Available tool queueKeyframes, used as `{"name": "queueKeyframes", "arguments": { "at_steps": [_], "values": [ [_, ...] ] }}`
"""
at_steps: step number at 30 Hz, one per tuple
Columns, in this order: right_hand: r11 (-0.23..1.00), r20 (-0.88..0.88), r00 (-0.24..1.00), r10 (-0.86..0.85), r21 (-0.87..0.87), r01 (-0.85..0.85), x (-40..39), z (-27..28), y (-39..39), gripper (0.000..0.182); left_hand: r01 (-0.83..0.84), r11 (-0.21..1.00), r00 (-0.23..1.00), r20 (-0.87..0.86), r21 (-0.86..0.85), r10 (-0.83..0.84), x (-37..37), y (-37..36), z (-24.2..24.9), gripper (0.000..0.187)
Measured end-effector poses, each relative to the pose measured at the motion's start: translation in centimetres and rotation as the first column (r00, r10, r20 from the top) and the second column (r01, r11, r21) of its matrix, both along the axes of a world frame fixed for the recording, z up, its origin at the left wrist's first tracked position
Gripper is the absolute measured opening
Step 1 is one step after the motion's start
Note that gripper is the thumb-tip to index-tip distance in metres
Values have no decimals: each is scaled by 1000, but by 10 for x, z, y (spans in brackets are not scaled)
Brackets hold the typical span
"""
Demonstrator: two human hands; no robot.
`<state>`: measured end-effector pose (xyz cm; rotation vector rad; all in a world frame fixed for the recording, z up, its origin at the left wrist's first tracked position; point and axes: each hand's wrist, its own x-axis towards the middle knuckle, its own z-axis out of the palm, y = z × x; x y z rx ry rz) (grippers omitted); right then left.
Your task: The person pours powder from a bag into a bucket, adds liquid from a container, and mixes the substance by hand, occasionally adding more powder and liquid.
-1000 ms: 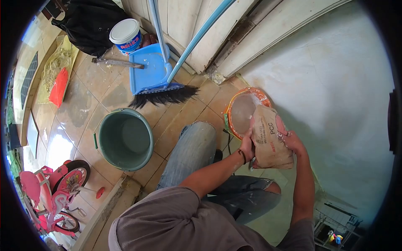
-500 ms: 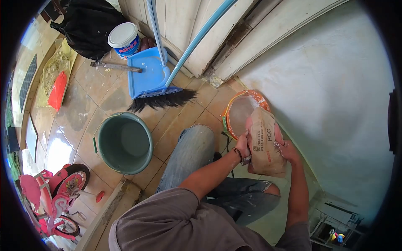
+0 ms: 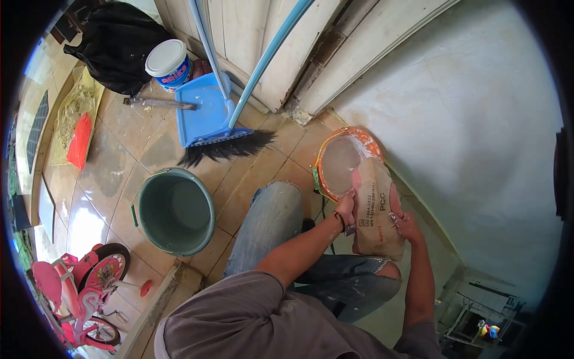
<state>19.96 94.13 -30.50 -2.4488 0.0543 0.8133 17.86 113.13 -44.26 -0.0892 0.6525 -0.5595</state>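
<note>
A brown paper cement bag (image 3: 376, 206) printed "PCC" is held between my two hands, its far end over the near rim of an orange bucket (image 3: 372, 141). Greyish material (image 3: 339, 163) shows inside that bucket; the bag covers part of it. My left hand (image 3: 346, 206), with a dark band at the wrist, grips the bag's left edge. On the opposite edge, my right hand (image 3: 407, 226) is closed around the paper, pale smears on its fingers. The bag's mouth is hard to make out.
A grey-green bucket (image 3: 147, 209) stands left of my knee. Beyond it are a blue dustpan (image 3: 203, 107), a black-bristled broom (image 3: 230, 146) and a white-lidded paint tub (image 3: 167, 58). A pink bicycle (image 3: 72, 287) is lower left. A pale wall (image 3: 478, 137) rises at the right.
The bag has shifted slightly toward my body, and a little more of the grey material in the orange bucket shows. Both hands keep their hold. The view has shifted slightly.
</note>
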Motion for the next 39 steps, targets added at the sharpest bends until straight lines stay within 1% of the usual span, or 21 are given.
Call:
{"name": "queueKeyframes", "arguments": {
  "at_steps": [1, 4, 5, 7, 10, 14, 16, 17, 19, 20, 22, 23, 25, 28, 29, 31, 32, 34, 35, 37, 39],
  "values": [
    [1000, 14, 1000, 12, 15, -12, -1, -8, -9, 28, 4, 1000, 1000, -6, 23, -4, 0, -6, -8, 43],
    [1000, 15, 1000, 18, -16, -17, -4, -2, 0, 29, -30, 998, 999, -17, 47, 31, -4, 10, 18, 41],
    [1000, 15, 1000, 11, -13, -11, -4, -4, -1, 29, -24, 998, 1000, -16, 51, 25, -3, 6, 14, 41],
    [1000, 19, 999, 29, -7, -29, -3, -9, -4, 31, 108, 988, 988, -123, 115, -94, 2, -9, -1, 42],
    [1000, 6, 1000, 17, 7, -17, 2, -18, -11, 32, 70, 979, 990, -131, 192, -45, 3, -27, -3, 43],
    [996, -21, 997, 74, -43, -75, 4, -5, -2, 32, 100, 986, 995, -28, 131, -97, 10, -19, -13, 44],
    [1000, 99, 995, 11, 25, -13, 2, -7, -4, 32, 103, 993, 992, -73, 55, -99, 9, -4, -5, 42],
    [1000, 99, 995, 14, 27, -17, 3, -4, 2, 32, 100, 993, 993, -74, 57, -95, 10, -9, -8, 42],
    [994, 85, 993, 84, -70, -79, 1, 7, 17, 31, 109, 979, 993, -67, 173, -99, 8, -27, -17, 40],
    [994, 87, 992, 87, -69, -81, 1, 7, 17, 31, 107, 979, 993, -66, 174, -96, 8, -19, -9, 40],
    [999, 90, 996, -8, 52, 3, 0, 4, 9, 29, 126, 950, 985, -151, 285, -85, 7, 4, 19, 36],
    [999, 87, 996, -7, 51, 2, 5, -2, -3, 29, 126, 951, 984, -154, 284, -85, 8, 1, 12, 36],
    [984, 52, 994, 95, -155, -86, 20, -19, -28, 28, 131, 951, 981, -175, 279, -84, 13, -5, -9, 31],
    [981, -20, 991, 135, -139, -136, 30, 27, 12, 28, 89, 968, 973, -230, 235, -34, 12, 2, 1, 25],
    [981, -21, 991, 133, -141, -135, 36, 26, 10, 28, 91, 968, 973, -230, 233, -36, 9, -5, -2, 25],
    [965, -70, 984, 165, -194, -176, 53, 22, 1, 28, 143, 921, 990, -48, 363, -135, 6, -22, -12, 24],
    [969, -113, 981, 158, -173, -176, 55, 36, 17, 28, 147, 920, 989, -49, 363, -139, 4, -23, -8, 24],
    [960, -110, 977, 184, -195, -203, 67, 37, 17, 28, 4, 961, 994, -104, 277, 26, 3, -21, 6, 27],
    [949, -109, 972, 210, -218, -229, 69, 38, 17, 29, 4, 961, 995, -101, 277, 25, 4, -21, 2, 27],
    [963, -100, 977, 189, -177, -204, 63, 53, 35, 30, -42, 988, 999, -23, 145, 46, 6, -24, -17, 25],
    [975, -96, 981, 170, -131, -181, 64, 54, 40, 32, -42, 988, 999, 23, 148, 39, 11, -22, -26, 24]
  ]
}}
